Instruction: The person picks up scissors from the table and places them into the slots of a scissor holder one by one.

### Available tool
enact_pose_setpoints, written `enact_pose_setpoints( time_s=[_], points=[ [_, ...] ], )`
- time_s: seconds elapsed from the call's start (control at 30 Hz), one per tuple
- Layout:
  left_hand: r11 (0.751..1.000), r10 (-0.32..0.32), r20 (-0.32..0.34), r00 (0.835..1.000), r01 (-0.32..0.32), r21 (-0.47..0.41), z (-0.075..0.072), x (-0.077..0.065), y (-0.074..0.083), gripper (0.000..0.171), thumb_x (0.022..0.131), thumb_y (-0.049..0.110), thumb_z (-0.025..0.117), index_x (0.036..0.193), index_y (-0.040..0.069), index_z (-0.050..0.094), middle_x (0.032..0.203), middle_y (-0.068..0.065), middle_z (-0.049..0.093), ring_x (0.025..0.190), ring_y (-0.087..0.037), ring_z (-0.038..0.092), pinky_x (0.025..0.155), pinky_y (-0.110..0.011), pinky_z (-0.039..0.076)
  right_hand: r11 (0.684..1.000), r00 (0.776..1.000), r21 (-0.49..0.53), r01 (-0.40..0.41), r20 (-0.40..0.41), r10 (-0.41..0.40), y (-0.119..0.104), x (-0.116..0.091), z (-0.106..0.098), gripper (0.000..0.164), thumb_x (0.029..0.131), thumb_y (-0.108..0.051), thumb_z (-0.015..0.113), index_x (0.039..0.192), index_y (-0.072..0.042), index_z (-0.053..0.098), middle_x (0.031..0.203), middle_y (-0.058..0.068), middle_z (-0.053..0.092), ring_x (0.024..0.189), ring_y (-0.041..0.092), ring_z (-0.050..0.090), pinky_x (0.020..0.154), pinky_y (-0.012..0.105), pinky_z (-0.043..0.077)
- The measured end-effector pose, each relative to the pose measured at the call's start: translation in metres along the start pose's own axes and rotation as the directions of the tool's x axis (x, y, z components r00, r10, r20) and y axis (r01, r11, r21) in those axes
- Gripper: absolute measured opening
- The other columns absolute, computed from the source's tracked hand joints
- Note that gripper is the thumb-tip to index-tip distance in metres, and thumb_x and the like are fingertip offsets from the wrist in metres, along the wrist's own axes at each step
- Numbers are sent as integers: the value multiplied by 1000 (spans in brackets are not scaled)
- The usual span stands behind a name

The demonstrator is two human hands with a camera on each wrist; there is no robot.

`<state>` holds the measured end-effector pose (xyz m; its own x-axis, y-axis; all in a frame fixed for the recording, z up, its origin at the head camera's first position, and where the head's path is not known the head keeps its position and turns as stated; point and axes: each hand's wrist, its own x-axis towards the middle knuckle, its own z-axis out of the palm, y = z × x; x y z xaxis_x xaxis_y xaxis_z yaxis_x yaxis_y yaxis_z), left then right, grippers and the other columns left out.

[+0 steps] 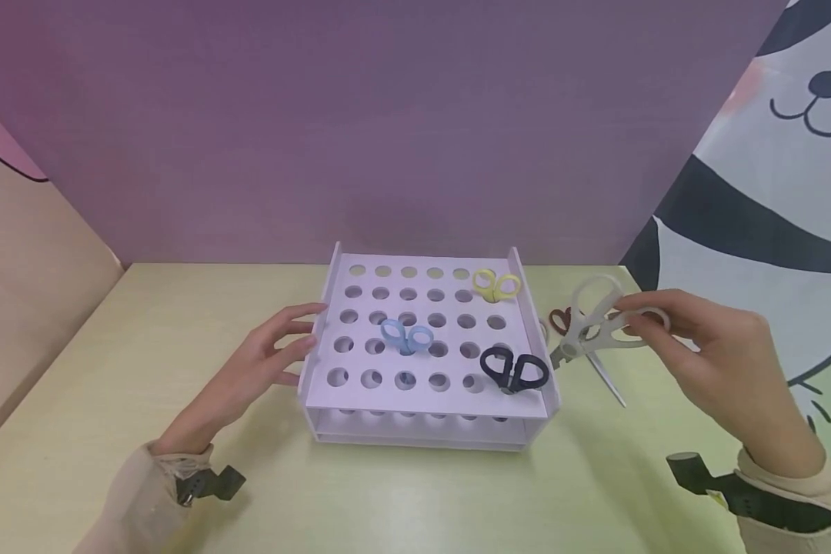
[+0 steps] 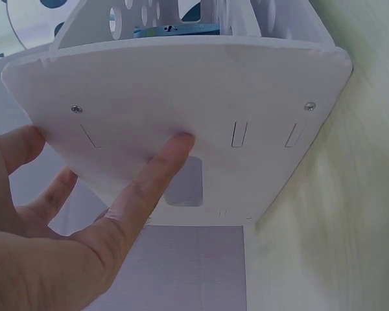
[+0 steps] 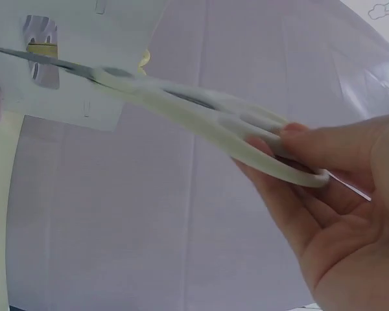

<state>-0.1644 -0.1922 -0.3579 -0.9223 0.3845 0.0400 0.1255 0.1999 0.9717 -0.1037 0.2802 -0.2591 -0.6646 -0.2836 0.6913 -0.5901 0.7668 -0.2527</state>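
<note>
A white rack (image 1: 424, 394) with rows of round holes stands on the table. My left hand (image 1: 266, 358) rests its spread fingertips on the rack's left side; in the left wrist view the thumb (image 2: 157, 172) lies against the side panel. At the right, my right hand (image 1: 716, 350) pinches a pair of white-handled scissors (image 1: 599, 332) by a handle loop, blades toward the rack's right side. Yellow scissors (image 1: 493, 289), light blue scissors (image 1: 406, 338) and black scissors (image 1: 512, 371) stand in rack holes, handles up.
Red-brown-handled scissors (image 1: 608, 380) lie on the table right of the rack, partly behind the held pair. A purple backdrop (image 1: 388, 138) rises behind the table (image 1: 263, 481). On the right hangs a panda-patterned cloth (image 1: 769, 231).
</note>
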Motion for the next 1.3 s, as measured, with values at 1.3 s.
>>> enact_pose_setpoints(
  time_s=[1.3],
  points=[
    [1000, 1, 4, 1000, -1, -17, -1, -1, 3, 48, 101, 33, 60, 146, 31, 46, 141, -11, 47, 116, -33, 60, 79, -43, 61, 840, 956, 495, 220, -280, -85, -92, 52, 47, 12, 82, 18, 63, 92, 14, 69, 90, 17, 72, 78, 10, 60, 65, 14, 44]
  ],
)
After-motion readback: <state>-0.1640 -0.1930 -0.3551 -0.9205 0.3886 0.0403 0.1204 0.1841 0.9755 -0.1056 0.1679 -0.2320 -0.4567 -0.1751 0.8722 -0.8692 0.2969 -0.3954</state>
